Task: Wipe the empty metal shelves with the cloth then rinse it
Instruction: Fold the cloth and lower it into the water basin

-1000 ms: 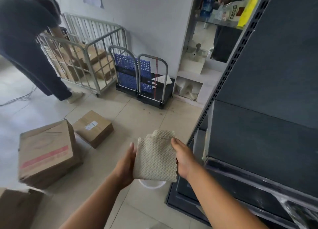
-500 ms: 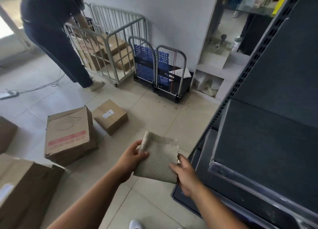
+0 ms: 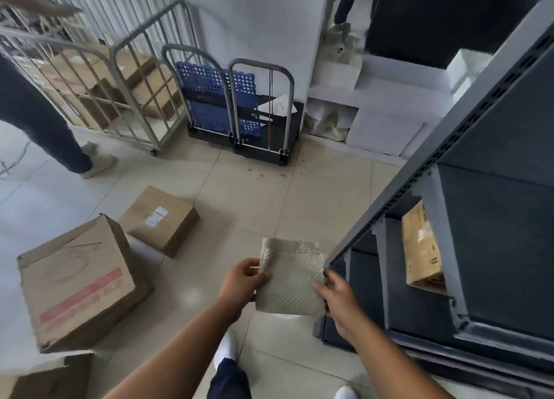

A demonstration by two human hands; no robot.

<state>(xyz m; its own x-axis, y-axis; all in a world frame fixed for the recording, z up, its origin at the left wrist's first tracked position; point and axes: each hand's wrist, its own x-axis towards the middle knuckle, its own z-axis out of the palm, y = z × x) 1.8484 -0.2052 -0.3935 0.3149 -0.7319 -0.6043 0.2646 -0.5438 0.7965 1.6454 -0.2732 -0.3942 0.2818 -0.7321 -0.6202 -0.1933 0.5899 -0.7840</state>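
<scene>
A folded beige textured cloth (image 3: pixel 290 278) hangs in front of me above the tiled floor. My left hand (image 3: pixel 242 281) pinches its left edge and my right hand (image 3: pixel 338 299) grips its right edge. Just to the right stands the dark grey metal shelf unit (image 3: pixel 497 218), with a slotted upright (image 3: pixel 419 170) close to the cloth. A cardboard box (image 3: pixel 419 248) lies on one lower shelf. A white rim under the cloth is mostly hidden.
Cardboard boxes (image 3: pixel 78 281) (image 3: pixel 162 218) lie on the floor at the left. Folded blue trolleys (image 3: pixel 233 108) and a metal cage cart (image 3: pixel 99 75) stand by the far wall. Another person's leg (image 3: pixel 45 123) is at the far left. My shoes (image 3: pixel 226 347) show below.
The view has tilted downward and my shoes and leg now show. Both hands with the cloth have dropped lower, nearer the shelf's upright. The other person has shifted to the left.
</scene>
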